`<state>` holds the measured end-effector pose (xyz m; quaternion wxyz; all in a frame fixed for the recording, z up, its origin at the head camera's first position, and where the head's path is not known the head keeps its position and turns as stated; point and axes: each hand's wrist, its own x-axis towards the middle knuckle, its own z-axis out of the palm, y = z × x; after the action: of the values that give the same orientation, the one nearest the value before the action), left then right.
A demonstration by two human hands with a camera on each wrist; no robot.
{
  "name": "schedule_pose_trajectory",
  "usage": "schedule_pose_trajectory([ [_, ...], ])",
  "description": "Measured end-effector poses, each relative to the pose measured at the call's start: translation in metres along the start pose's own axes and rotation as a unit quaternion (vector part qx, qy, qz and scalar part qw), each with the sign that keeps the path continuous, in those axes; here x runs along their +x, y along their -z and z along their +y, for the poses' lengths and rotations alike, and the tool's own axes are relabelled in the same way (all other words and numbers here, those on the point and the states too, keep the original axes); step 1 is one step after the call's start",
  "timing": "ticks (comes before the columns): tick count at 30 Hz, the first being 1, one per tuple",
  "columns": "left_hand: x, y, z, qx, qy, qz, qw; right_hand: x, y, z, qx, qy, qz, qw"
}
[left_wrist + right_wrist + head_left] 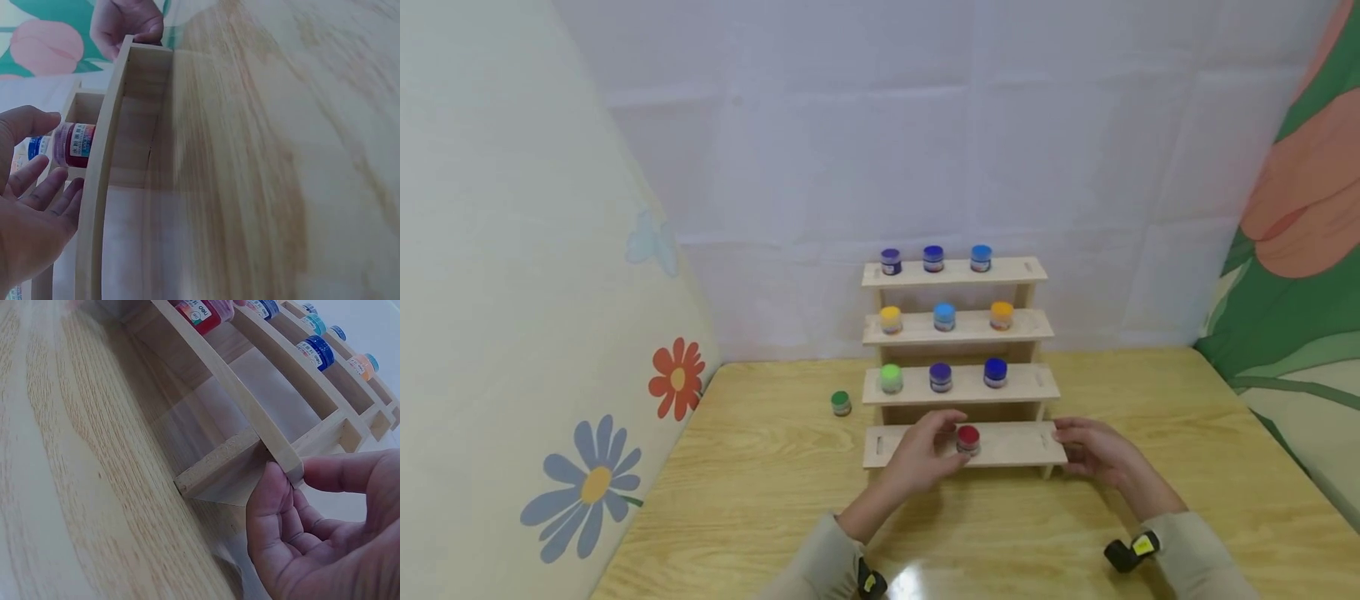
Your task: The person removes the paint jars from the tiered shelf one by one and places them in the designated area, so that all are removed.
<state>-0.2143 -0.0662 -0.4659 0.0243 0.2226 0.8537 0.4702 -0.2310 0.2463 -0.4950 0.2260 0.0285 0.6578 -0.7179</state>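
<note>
A small paint jar with a red lid (967, 440) stands on the lowest step of a four-step wooden display rack (1015, 442). My left hand (921, 454) is around this jar, thumb on one side and fingers on the other. In the left wrist view the fingers (47, 187) are spread and fairly straight, with a gap showing between them and the red jar (74, 144). My right hand (1097, 454) pinches the right end of the lowest board (284, 453) between thumb and index finger; its other fingers curl below.
On the upper three steps stand several paint jars, among them a light green one (891, 379), a yellow one (891, 320) and a purple one (891, 262). A dark green-lidded jar (841, 403) sits on the wooden table (760, 492), left of the rack. A white cloth (820, 167) hangs behind.
</note>
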Motion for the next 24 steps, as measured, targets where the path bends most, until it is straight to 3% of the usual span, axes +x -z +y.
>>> schedule_pose_trajectory([
  [14,0.006,-0.006,-0.004,-0.002,0.018,-0.001,0.9998,-0.001,-0.002,-0.001,0.002,-0.007,0.01,0.9999],
  [24,0.01,-0.012,-0.002,0.04,0.005,-0.005,0.9992,0.0,-0.002,-0.002,0.004,-0.006,0.004,1.0],
])
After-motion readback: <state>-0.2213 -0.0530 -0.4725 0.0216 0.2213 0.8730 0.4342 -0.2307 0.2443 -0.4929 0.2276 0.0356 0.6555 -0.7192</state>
